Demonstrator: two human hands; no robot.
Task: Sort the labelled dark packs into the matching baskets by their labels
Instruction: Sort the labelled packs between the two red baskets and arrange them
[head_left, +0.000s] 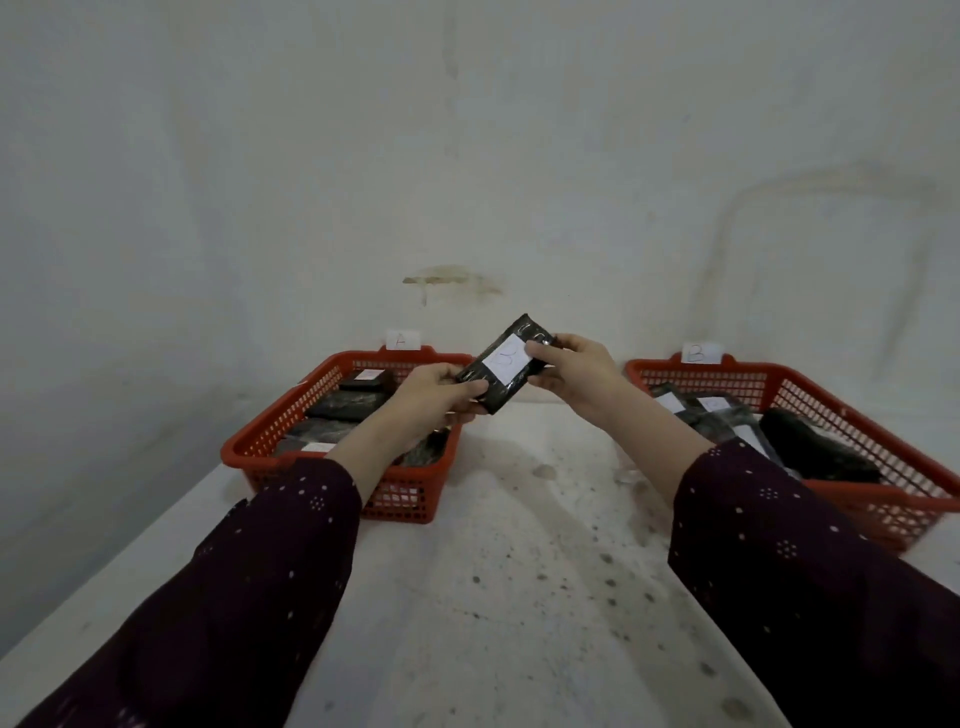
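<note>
Both outstretched — left hand (431, 400) and right hand (577, 375) pinch opposite ends of the tilted pack (506, 364), fingers curled.

Stained white wall (467, 156), speckled table (519, 597)

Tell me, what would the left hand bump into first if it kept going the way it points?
Probably the right hand, which holds the other end of the same pack the left hand holds. Depth is hard to judge.
</note>
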